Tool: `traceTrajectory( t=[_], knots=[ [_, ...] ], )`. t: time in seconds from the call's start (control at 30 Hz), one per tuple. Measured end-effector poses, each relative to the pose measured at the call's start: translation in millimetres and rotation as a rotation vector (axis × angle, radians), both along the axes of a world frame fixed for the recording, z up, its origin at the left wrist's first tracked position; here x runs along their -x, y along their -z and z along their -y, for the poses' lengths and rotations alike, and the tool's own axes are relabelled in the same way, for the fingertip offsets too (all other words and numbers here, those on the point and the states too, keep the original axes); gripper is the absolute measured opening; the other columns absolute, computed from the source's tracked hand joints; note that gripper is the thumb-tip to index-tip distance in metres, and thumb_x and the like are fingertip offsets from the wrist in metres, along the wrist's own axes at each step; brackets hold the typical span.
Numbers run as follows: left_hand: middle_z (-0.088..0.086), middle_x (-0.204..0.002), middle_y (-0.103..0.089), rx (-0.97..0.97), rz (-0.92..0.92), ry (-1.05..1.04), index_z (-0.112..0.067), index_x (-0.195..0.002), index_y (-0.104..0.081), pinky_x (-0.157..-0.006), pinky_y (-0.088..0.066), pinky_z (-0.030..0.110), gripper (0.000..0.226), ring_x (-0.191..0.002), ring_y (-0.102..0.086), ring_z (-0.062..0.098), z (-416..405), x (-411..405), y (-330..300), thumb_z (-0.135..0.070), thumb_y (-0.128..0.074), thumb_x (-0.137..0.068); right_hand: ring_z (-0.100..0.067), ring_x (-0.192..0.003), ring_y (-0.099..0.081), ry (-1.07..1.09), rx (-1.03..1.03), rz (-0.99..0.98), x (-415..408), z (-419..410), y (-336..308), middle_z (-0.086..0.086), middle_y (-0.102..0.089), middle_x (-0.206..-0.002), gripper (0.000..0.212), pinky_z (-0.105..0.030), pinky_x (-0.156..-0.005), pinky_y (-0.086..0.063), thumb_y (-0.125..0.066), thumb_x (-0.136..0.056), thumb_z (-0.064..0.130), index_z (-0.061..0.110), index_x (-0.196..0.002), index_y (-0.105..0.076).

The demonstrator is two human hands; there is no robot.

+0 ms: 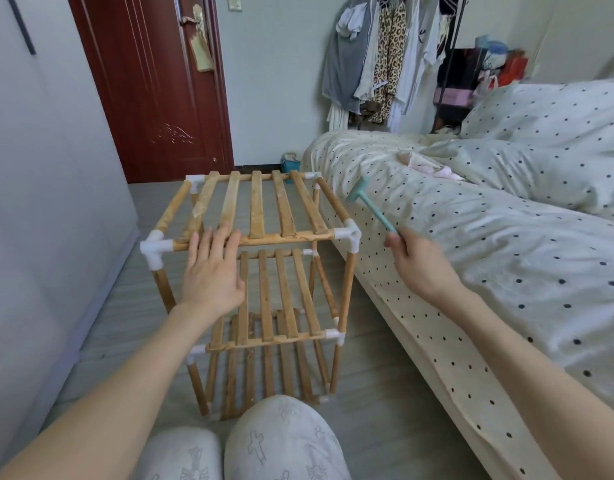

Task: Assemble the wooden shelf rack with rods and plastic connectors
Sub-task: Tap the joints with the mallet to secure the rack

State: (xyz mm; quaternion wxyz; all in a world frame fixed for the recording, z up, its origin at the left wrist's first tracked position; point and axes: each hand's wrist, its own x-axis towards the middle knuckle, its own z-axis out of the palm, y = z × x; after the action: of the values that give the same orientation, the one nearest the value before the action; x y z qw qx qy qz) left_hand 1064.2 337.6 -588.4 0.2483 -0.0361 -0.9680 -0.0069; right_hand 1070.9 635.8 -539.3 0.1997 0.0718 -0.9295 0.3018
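A three-tier wooden shelf rack (264,209) stands upright on the floor in front of my knees, its rods joined by white plastic connectors (348,235) at the corners. My left hand (212,268) rests flat on the front rod of the top tier, fingers straight over the slats. To the right of the rack, my right hand (419,261) grips the handle of a small teal plastic hammer (371,204). The hammer head is raised above the bed edge, right of the front right corner connector and apart from it.
A bed (471,237) with polka-dot bedding runs along the right, close to the rack. A white wardrobe wall (38,202) is on the left, a red door (153,81) behind. Clothes hang on a rack (385,57) at the back. My knees (281,441) are at the bottom.
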Motion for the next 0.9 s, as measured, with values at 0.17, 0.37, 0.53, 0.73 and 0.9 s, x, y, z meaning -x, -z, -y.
traceTrajectory(
  t=[0.17,0.37,0.53,0.73,0.9],
  knots=[
    [0.007,-0.158,0.000,-0.013,0.035,-0.011,-0.014,-0.150,-0.008,-0.114,0.015,0.040,0.086,-0.145,0.002,0.028,0,0,-3,-0.025,-0.059,-0.082,-0.030,-0.059,-0.046,0.150,0.157,-0.303,12,-7,-41,-0.004,-0.051,-0.063,0.032,-0.035,-0.053,-0.032,-0.032,-0.100,0.030,0.006,-0.092,-0.052],
    [0.006,-0.158,0.003,0.007,0.049,-0.023,-0.015,-0.150,-0.005,-0.114,0.016,0.040,0.088,-0.145,0.004,0.027,0,0,-1,-0.028,-0.059,-0.081,-0.032,-0.081,-0.056,0.119,-0.043,0.227,14,-9,-11,-0.012,-0.062,-0.089,0.031,-0.037,-0.067,-0.043,-0.030,-0.101,0.030,0.009,-0.098,-0.052],
    [0.005,-0.157,0.005,0.006,0.040,-0.033,-0.015,-0.150,-0.004,-0.115,0.015,0.041,0.087,-0.145,0.005,0.026,-1,0,-1,-0.028,-0.057,-0.082,-0.028,-0.065,-0.052,0.118,0.075,0.032,9,2,-14,-0.005,-0.054,-0.072,0.032,-0.036,-0.057,-0.040,-0.026,-0.101,0.029,0.013,-0.081,-0.046],
    [0.005,-0.157,0.003,0.019,0.034,-0.050,-0.015,-0.149,-0.004,-0.117,0.012,0.042,0.086,-0.145,0.003,0.025,-3,0,0,-0.029,-0.056,-0.082,-0.023,-0.056,-0.047,0.161,0.277,-0.183,5,-4,-23,0.000,-0.049,-0.062,0.034,-0.031,-0.049,-0.032,-0.030,-0.100,0.033,0.014,-0.076,-0.044],
    [0.005,-0.157,0.004,0.026,0.055,-0.056,-0.016,-0.149,-0.002,-0.117,0.012,0.042,0.087,-0.144,0.004,0.025,-3,-1,-1,-0.032,-0.056,-0.082,-0.030,-0.076,-0.055,0.114,-0.057,0.211,-2,-7,-14,-0.008,-0.058,-0.082,0.031,-0.034,-0.063,-0.043,-0.029,-0.101,0.033,0.012,-0.088,-0.049]
  ],
)
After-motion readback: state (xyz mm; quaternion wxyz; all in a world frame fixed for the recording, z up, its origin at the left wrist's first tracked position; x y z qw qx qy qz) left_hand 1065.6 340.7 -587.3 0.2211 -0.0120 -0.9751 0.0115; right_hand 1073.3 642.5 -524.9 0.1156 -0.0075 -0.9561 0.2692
